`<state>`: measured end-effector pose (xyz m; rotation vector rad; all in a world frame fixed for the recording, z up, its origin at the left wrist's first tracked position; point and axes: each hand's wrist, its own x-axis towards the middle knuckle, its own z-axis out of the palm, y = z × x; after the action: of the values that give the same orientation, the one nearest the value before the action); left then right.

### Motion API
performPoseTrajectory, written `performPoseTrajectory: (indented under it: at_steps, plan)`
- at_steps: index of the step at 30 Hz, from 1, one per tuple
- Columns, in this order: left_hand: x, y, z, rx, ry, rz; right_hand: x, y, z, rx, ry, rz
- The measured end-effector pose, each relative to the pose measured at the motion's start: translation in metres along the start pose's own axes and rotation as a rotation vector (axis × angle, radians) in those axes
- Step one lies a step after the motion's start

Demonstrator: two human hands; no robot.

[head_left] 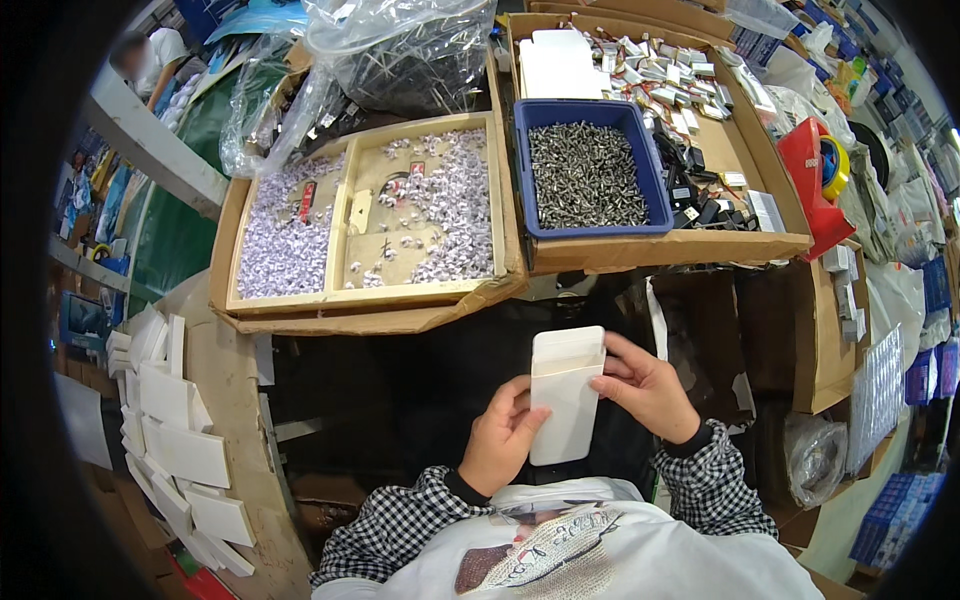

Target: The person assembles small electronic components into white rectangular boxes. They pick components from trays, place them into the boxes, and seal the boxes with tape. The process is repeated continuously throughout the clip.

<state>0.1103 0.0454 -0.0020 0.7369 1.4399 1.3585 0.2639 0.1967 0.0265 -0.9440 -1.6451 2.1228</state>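
Note:
A slim white box (563, 420) is held upright in front of my body, its upper end showing a separate inner part that stands out of the outer sleeve. My left hand (503, 434) grips its lower left side, thumb on the front face. On the right edge, near the top, my right hand (648, 386) pinches the box between thumb and fingers. What lies inside the box cannot be seen.
Beyond my hands stand a divided wooden tray (345, 225) of small pale pieces and a blue bin (597, 232) of small metal parts. White boxes (180, 420) are piled at left. A red tape dispenser (812, 190) sits at right. Another person (163, 62) is far left.

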Motion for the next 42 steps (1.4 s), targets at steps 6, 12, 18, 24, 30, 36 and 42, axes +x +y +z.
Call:
performPoseTrajectory:
  at_steps: [6, 12, 18, 24, 30, 36, 42]
  plan:
    - [-0.003, -0.005, -0.006, -0.068, -0.057, -0.072, -0.009, 0.026, 0.016, 0.118, 0.166, 0.007]
    - [0.001, 0.005, -0.019, 0.015, -0.186, -0.167, -0.012, 0.022, 0.007, -0.110, 0.083, -0.055]
    - [0.004, 0.015, -0.016, 0.120, -0.090, 0.095, -0.008, 0.010, -0.001, -0.097, -0.056, -0.111]
    - [0.016, 0.021, -0.017, -0.052, -0.135, 0.118, -0.001, 0.006, -0.007, 0.091, -0.088, -0.174]
    - [0.016, 0.032, -0.014, -0.323, -0.141, -0.072, -0.005, 0.002, -0.007, 0.086, -0.123, -0.060]
    - [0.023, 0.028, -0.015, -0.165, -0.231, 0.108, -0.010, -0.001, -0.008, -0.195, -0.091, -0.224]
    - [0.013, 0.030, -0.014, -0.195, -0.263, 0.082, -0.008, -0.014, -0.014, -0.317, -0.146, -0.293]
